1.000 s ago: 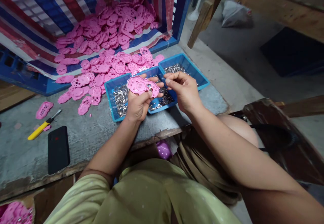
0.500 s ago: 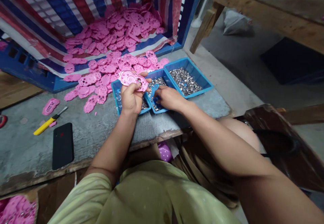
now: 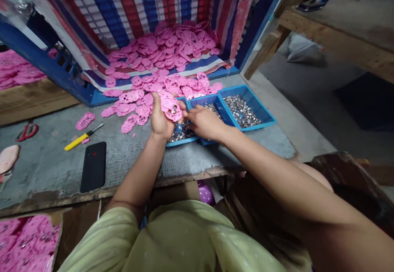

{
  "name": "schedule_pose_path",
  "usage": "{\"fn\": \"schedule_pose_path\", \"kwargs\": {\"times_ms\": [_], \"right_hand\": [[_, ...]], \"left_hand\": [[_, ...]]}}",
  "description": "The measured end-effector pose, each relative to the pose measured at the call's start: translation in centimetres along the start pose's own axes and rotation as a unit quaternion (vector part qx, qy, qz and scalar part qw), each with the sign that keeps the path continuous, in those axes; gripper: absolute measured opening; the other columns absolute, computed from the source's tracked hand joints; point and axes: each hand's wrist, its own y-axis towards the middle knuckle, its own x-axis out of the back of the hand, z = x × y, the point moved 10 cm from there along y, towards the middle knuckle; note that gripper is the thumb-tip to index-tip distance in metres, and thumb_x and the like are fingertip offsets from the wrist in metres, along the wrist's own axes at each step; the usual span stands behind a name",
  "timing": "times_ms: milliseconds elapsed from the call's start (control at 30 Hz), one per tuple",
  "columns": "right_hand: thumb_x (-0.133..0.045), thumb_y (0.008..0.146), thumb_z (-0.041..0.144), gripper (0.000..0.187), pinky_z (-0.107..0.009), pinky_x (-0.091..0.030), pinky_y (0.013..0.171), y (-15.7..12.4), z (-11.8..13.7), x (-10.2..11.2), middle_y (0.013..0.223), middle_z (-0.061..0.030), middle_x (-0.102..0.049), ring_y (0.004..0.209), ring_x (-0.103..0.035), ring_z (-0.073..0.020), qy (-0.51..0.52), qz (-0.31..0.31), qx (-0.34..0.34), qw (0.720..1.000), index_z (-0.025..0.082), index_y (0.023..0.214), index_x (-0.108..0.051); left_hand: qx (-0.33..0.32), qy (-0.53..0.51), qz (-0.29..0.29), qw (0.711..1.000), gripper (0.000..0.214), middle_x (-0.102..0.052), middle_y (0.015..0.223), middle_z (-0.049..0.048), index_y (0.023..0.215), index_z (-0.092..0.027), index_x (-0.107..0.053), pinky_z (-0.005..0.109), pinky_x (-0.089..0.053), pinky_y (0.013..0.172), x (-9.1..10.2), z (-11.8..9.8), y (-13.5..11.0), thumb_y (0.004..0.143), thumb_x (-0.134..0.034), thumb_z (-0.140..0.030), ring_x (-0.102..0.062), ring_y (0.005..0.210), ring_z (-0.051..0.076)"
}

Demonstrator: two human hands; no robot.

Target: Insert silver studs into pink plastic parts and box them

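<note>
My left hand point(image 3: 160, 120) grips a flat pink plastic piece point(image 3: 170, 105) with holes, holding it tilted above the left blue tray point(image 3: 181, 140). My right hand point(image 3: 205, 122) is closed in a pinch right next to the piece's lower edge, over the middle blue tray point(image 3: 212, 99); what its fingertips hold is too small to make out. All three blue trays contain small shiny metal parts point(image 3: 241, 110). A heap of the same pink pieces point(image 3: 154, 87) lies just beyond the trays.
A blue crate lined with striped sheeting point(image 3: 147, 13) holds more pink pieces. On the grey tabletop point(image 3: 46, 169) lie a black phone point(image 3: 93, 166), a yellow-handled knife point(image 3: 80, 137) and red scissors point(image 3: 27, 131). A box of pink pieces point(image 3: 27, 243) sits lower left. A wooden bench point(image 3: 332, 38) stands right.
My right hand went from beside the pink piece down into the middle tray, then came back to the piece's edge. The left hand tilted the piece more upright. The view shifted.
</note>
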Motion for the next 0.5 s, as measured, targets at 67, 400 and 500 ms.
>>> {"fn": "schedule_pose_path", "kwargs": {"times_ms": [67, 400, 500], "right_hand": [[-0.056, 0.093, 0.011, 0.026, -0.040, -0.043, 0.092, 1.6, 2.0, -1.3, 0.110, -0.0146, -0.075, 0.108, -0.060, -0.0290, -0.046, 0.034, 0.044, 0.997, 0.015, 0.107, -0.077], [-0.049, 0.096, 0.009, 0.032, -0.039, -0.046, 0.093, 4.4, 3.0, -5.5, 0.106, -0.0194, -0.079, 0.109, -0.071, -0.0312, -0.123, 0.127, 0.041, 0.983, 0.010, 0.108, -0.078], [-0.046, 0.096, 0.006, 0.035, -0.037, -0.047, 0.090, 4.1, 2.7, -5.3, 0.111, -0.0194, -0.078, 0.108, -0.071, -0.0298, -0.118, 0.113, 0.031, 0.986, 0.010, 0.115, -0.075]], "left_hand": [[-0.016, -0.004, -0.033, 0.999, 0.074, -0.066, 0.064, 0.0060, 0.091, -0.021, -0.063, 0.022, -0.035, 0.034, 2.2, -1.0, 0.2, 0.084, -0.044, -0.092, -0.073, 0.064, 0.020], [-0.002, -0.047, -0.072, 0.996, 0.072, -0.062, 0.055, 0.0030, 0.087, -0.019, -0.062, 0.022, -0.024, 0.028, 4.8, -0.1, 0.5, 0.096, -0.029, -0.082, -0.065, 0.045, 0.015], [-0.006, -0.051, -0.074, 0.996, 0.072, -0.061, 0.054, 0.0021, 0.086, -0.019, -0.062, 0.021, -0.023, 0.027, 4.4, 0.0, 0.3, 0.094, -0.032, -0.084, -0.063, 0.043, 0.015]]}}
